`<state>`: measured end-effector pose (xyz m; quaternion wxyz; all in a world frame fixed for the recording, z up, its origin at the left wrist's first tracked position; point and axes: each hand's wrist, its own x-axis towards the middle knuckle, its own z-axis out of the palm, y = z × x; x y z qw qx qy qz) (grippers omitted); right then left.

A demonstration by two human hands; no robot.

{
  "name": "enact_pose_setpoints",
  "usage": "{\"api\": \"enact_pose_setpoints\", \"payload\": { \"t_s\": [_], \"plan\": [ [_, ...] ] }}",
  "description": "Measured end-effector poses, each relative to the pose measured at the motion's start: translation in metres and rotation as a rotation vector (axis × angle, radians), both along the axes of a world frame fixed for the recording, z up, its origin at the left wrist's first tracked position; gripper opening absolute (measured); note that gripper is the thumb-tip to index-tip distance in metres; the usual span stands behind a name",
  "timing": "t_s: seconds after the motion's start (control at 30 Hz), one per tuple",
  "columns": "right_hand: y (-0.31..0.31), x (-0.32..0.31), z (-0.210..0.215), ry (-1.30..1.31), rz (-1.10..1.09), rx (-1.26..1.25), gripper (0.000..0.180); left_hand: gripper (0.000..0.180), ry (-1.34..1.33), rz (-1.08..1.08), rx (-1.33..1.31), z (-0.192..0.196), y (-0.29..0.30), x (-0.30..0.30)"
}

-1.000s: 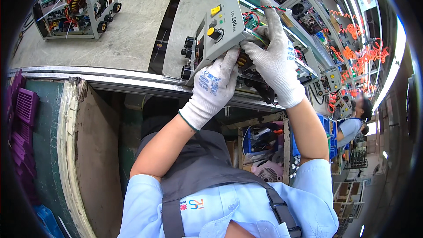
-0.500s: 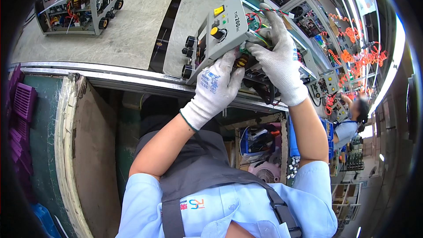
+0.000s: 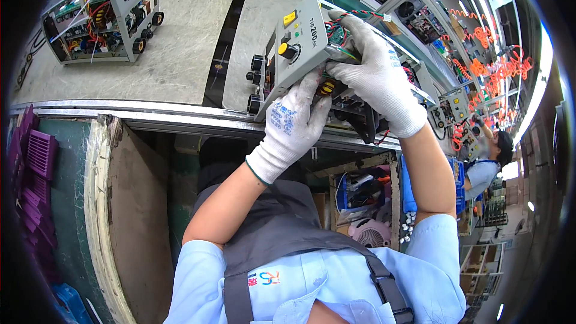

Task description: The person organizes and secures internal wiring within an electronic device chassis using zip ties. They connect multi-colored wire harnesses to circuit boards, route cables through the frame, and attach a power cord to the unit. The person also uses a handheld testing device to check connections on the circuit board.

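Observation:
An uncovered welding machine [image 3: 309, 33] stands tilted on the bench in front of me, its grey front panel facing left with a yellow switch and a yellow-capped knob. My left hand [image 3: 289, 121], in a white knit glove, bends its fingers in behind the panel's lower edge, beside a yellow-and-black coil [image 3: 326, 88]. My right hand [image 3: 379, 81], gloved alike, reaches behind the panel from the right. Its fingers curl among wires next to a green circuit board [image 3: 337, 36]. The panel and wiring hide both sets of fingertips. Twisted red wires with a white plug [image 3: 387, 18] stick out above the right hand.
A second open machine [image 3: 129, 15] stands at the far left of the bench [image 3: 186, 36]. A dark slot [image 3: 225, 48] crosses the bench top. Purple plastic racks [image 3: 39, 162] lie at lower left. Below the bench are a blue bin [image 3: 345, 195] and pink fan [image 3: 369, 232]. A co-worker [image 3: 486, 165] works at right.
The view has shifted slightly, and the machine appears a little further left. My right fingers have moved slightly behind the panel; the left hand keeps its place. The co-worker's arm has risen.

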<state>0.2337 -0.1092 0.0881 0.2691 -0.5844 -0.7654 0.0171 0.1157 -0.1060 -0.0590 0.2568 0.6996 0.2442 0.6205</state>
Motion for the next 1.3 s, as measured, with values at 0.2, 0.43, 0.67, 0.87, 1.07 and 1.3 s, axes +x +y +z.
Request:
{"api": "enact_pose_setpoints", "payload": {
  "t_s": [0.2, 0.43, 0.67, 0.87, 1.07, 1.3],
  "plan": [
    [-0.005, -0.003, 0.005, -0.333, -0.021, 0.075, 0.057, 0.044, 0.038, -0.061, -0.050, 0.005, 0.004, 0.000],
    [-0.032, 0.045, 0.016, 0.233, 0.056, 0.127, 0.069, 0.032, 0.184, 0.078, 0.161, 0.050, -0.011, -0.043],
    [0.002, 0.045, 0.042, 0.835, 0.233, -0.063, 0.026, 0.027, 0.243, 0.104, 0.362, 0.152, 0.058, -0.020],
    [0.020, 0.064, 0.040, 1.076, 0.203, -0.391, 0.020, 0.023, 0.377, -0.169, 0.019, 0.156, 0.079, -0.008],
    [0.057, 0.114, 0.040, 0.483, 0.095, -0.039, 0.034, 0.016, 1.001, 0.058, 0.361, 0.192, 0.105, -0.010],
    [0.101, 0.154, 0.040, 0.035, 0.103, -0.523, 0.039, 0.021, 1.627, 0.091, -0.297, 0.222, 0.108, 0.039]
  ]
}}
